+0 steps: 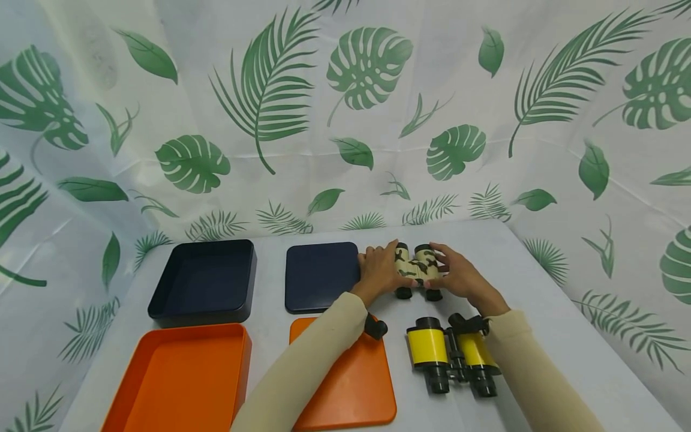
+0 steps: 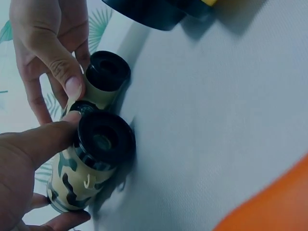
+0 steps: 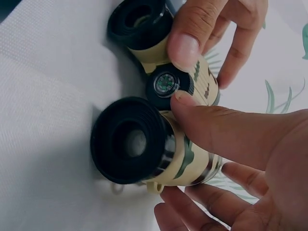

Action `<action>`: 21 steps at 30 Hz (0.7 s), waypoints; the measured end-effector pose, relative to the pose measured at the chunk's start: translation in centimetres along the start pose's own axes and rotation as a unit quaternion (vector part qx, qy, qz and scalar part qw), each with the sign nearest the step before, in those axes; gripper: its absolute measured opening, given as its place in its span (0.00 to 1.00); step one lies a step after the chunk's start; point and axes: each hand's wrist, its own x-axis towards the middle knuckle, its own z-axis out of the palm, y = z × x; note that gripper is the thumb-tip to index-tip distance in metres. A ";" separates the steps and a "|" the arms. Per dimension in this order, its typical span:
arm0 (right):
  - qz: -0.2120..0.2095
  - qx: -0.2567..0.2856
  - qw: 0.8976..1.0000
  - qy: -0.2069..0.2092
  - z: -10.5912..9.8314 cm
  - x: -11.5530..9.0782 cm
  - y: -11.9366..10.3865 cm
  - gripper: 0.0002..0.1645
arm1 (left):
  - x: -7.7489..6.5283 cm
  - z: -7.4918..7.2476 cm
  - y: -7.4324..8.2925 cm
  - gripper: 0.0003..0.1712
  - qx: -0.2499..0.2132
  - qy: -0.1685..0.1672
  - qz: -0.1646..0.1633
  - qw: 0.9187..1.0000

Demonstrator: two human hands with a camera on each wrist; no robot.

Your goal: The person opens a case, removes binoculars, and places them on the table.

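Both hands hold small camouflage-patterned binoculars lying at the back right of the white table. My left hand grips the left barrel, its thumb on top near the middle. The right barrel is held by my right hand, whose fingers curl around its outer side. In the right wrist view, a small round compass sits between the black eyecups, with both thumbs close to it. The eyecups point toward me. Larger yellow and black binoculars lie just nearer, beside the right sleeve.
To the left stand a dark navy box and an orange box, both without lids. A flat navy lid lies beside the left hand. Below it, the left sleeve crosses over an orange lid. A leaf-printed curtain hangs behind the table.
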 end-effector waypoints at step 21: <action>-0.102 -0.130 0.982 0.091 1.6 -2.7 -4.5 0.48 | -2.9 -5.1 -1.9 0.55 0.137 -0.060 0.044 0.988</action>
